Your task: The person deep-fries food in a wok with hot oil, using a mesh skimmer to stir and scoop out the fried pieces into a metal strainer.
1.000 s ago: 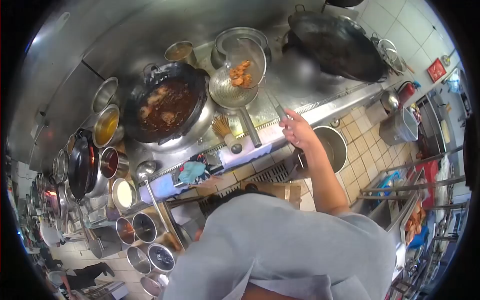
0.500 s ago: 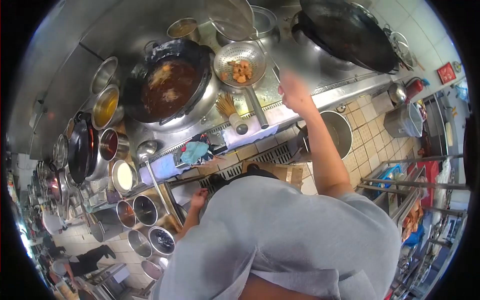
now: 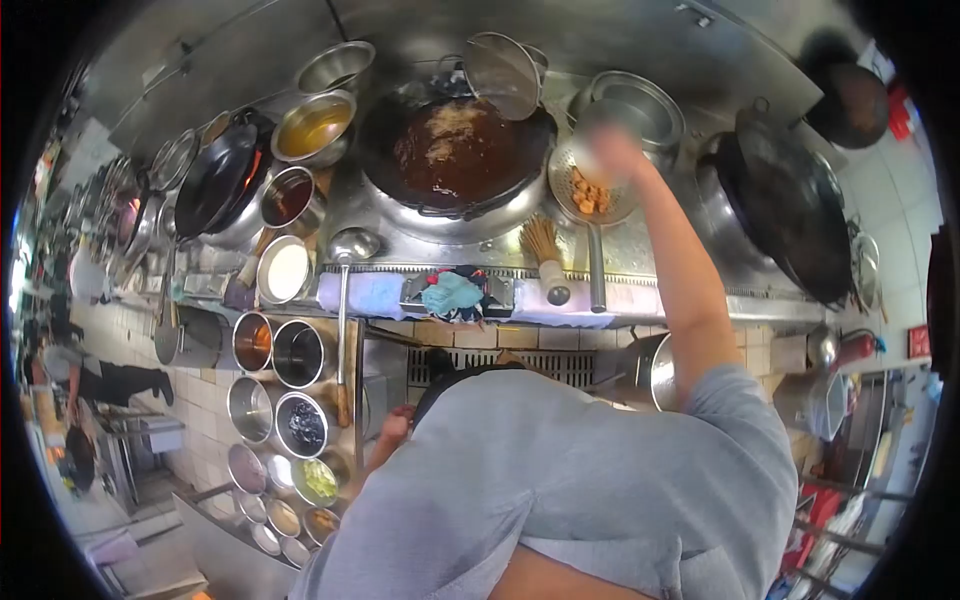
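My right hand [image 3: 622, 160], partly blurred, is closed on the handle of a fine-mesh strainer. The round mesh of that strainer [image 3: 500, 77] hangs over the back edge of a wok [image 3: 385, 185] of dark reddish-brown liquid with pale foam. Below the hand, a perforated ladle [image 3: 562, 200] rests on the stove with browned food pieces [image 3: 590, 196] in it. Low beside my body is my left hand [image 3: 397, 424], its fingers curled with nothing visible in them. It is nearest the wooden handle of a long ladle [image 3: 343, 330].
A bamboo brush [image 3: 541, 243] and a teal cloth [image 3: 451, 296] lie along the stove's front. Another wok [image 3: 790, 200] stands to the right. Leftward are a bowl of yellow liquid [image 3: 313, 128] and several metal pots [image 3: 300, 355]. A co-worker [image 3: 85, 375] is at far left.
The camera view has turned, shifting the stove rightward in the picture. The mesh strainer has moved left from behind the perforated ladle to over the wok, my right hand still gripping it.
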Action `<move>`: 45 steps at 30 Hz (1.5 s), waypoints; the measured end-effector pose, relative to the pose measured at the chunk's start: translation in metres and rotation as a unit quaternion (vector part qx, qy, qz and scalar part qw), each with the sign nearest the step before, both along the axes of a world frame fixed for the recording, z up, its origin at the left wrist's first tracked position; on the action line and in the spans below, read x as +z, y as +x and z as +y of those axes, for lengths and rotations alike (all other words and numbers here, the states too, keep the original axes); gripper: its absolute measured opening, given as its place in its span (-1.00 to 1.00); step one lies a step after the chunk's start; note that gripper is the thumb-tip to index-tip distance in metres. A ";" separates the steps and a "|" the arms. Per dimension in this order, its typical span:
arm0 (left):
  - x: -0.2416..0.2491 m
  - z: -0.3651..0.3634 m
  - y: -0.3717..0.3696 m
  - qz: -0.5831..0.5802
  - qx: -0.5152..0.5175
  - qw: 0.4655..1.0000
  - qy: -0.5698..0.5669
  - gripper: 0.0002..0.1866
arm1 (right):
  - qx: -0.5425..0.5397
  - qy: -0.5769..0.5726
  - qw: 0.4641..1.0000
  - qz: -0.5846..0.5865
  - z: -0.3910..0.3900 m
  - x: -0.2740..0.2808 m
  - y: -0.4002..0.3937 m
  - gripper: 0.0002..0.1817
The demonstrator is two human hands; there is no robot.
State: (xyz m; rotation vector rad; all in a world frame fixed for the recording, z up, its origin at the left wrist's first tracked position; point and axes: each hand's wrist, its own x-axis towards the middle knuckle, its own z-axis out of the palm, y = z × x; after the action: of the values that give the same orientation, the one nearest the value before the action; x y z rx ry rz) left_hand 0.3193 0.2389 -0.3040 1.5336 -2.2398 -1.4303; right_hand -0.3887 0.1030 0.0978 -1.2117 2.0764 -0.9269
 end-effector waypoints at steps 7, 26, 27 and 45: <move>-0.073 0.031 0.018 -0.059 0.233 0.954 0.180 -0.57 | 0.032 0.113 0.983 -0.142 -0.026 -0.039 0.000 -0.65; 0.072 -0.040 -0.067 0.087 0.066 0.978 0.177 -0.69 | 0.009 0.014 0.778 -0.628 0.120 -0.066 0.111 -0.73; 0.068 -0.040 -0.072 0.099 0.067 0.976 0.182 -0.69 | 0.002 -0.011 0.763 -0.647 0.135 -0.065 0.110 -0.71; -0.012 -0.083 -0.086 -0.209 -0.223 0.952 0.008 -0.60 | -0.347 -0.118 0.915 -0.170 0.270 -0.028 0.050 -0.59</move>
State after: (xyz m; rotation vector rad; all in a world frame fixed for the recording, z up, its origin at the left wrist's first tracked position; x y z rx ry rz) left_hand 0.2335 0.1560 -0.3159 1.5147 -2.9910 -1.3029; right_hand -0.3391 0.3732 0.0700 -0.3300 2.1545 -1.6122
